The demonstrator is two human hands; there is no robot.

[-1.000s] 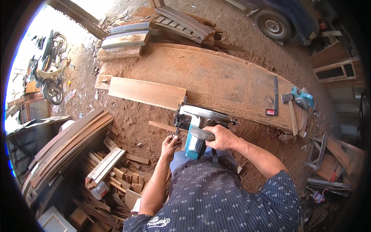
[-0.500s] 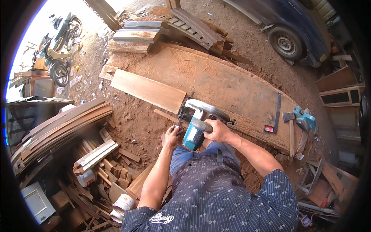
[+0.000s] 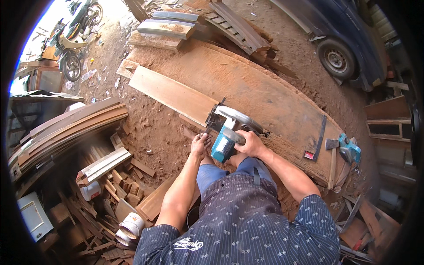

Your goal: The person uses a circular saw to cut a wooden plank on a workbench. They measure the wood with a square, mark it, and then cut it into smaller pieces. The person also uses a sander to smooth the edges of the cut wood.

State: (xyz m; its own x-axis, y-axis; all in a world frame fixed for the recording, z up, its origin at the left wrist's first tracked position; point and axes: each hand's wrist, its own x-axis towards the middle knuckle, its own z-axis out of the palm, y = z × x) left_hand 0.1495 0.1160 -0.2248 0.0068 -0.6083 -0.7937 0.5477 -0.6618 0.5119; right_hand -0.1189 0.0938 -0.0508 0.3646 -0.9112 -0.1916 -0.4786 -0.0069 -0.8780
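My right hand [image 3: 251, 143] is wrapped round the rear handle of a teal and silver circular saw [image 3: 224, 145]. The saw's front end meets the near right end of a pale wooden board [image 3: 172, 92]. My left hand [image 3: 201, 144] is closed at the saw's left side, its fingers pinching a thin dark metal guide bar [image 3: 206, 131]. That board lies along the near edge of a large sawdust-covered worktop [image 3: 265, 104]. The blade and cutting line are hidden under the saw.
On the worktop's right end are a hatchet [image 3: 332, 154], a teal power tool [image 3: 349, 149] and a black strap [image 3: 321, 134]. Planks [image 3: 170, 27] are stacked beyond. Offcuts [image 3: 132, 190] and white buckets [image 3: 131, 224] lie at left. A car [image 3: 349, 39] stands far right.
The whole view has shifted slightly. My left hand has moved a little up along the saw's side, and a bare foot now shows beyond it. My right hand keeps its grip.
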